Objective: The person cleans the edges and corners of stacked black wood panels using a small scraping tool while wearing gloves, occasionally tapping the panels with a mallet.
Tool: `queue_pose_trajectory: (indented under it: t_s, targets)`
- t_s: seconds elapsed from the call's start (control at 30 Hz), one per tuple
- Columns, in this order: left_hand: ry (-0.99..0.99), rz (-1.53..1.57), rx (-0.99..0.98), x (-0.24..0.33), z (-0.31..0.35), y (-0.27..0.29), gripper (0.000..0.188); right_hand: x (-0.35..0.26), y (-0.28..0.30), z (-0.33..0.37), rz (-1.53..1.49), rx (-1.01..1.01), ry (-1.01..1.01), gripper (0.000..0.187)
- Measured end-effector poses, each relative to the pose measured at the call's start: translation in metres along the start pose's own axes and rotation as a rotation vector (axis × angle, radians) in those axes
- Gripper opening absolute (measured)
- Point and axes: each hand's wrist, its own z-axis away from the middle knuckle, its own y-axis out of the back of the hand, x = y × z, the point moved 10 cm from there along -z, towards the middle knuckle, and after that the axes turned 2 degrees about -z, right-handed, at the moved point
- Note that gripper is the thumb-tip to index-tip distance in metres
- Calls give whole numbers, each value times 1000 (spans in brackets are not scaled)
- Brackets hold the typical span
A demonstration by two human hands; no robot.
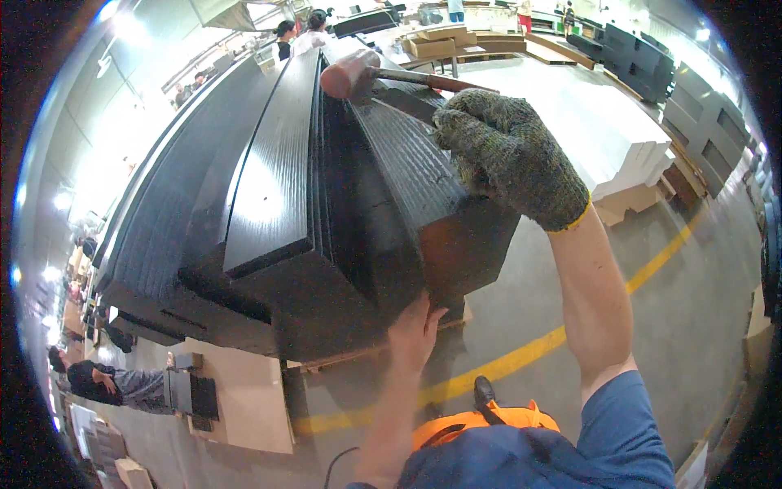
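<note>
My right hand (513,155), in a dark grey knitted glove with a yellow cuff, is raised over the right part of a stack of black boards (277,179). Its fingers are closed round the handle of a mallet (349,75) with a reddish-brown head. The mallet's head points left, over the far part of the boards. A dark strip beside the handle may be its shadow or another piece; I cannot tell. Lower down, my bare left hand (415,328) rests against the near end of the stack, thumb apart and fingers stretched upward, their tips blurred.
White sheets (586,122) are piled to the right, beyond the stack. A yellow floor line (521,356) runs behind my right arm. At lower left, a person (122,385) stands by a brown board (252,399). More people and cardboard boxes (440,41) are at the back.
</note>
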Motion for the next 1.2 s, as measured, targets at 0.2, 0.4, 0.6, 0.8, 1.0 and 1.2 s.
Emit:
queue_pose_trajectory:
  t_s: [0.2, 0.4, 0.6, 0.8, 1.0, 1.2]
  targets:
    - [-40, -57, -30, -5, 8, -9, 28, 6, 0, 1, -76, 0, -201, 24]
    - [-42, 65, 2, -9, 8, -7, 27, 11, 4, -2, -52, 56, -101, 22]
    - [-109, 1, -14, -2, 9, -10, 28, -5, 5, 0, 130, 76, 184, 21]
    - [-105, 6, -31, -2, 5, -9, 27, 2, 2, -1, -15, 20, -18, 19]
    - [-207, -26, -248, 75, -95, 73, 20, 5, 0, 5, -21, 5, -44, 16]
    - [-492, -59, -134, 146, -228, 144, 17, -1, 15, 17, -77, 104, -3, 13]
